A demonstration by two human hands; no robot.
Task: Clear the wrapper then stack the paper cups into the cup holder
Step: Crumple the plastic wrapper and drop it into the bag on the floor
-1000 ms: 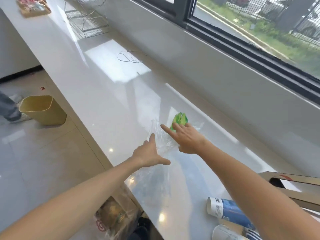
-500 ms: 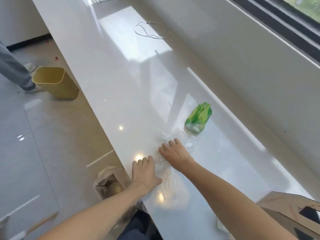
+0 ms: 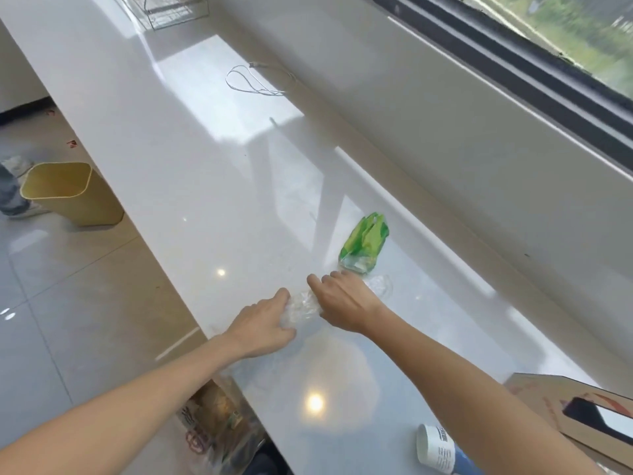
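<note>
Head | clear wrapper (image 3: 303,308) crumpled | between left hand (image 3: 263,329), right hand (image 3: 342,305)

Bright daylight thru window (image 3: 548,46); glare spots on counter (image 3: 205,166); edges warped, slight blur.

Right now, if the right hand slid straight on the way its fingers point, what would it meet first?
Probably nothing soon: the right hand points up-left across bare counter; the green packet lies off to its right.
</note>
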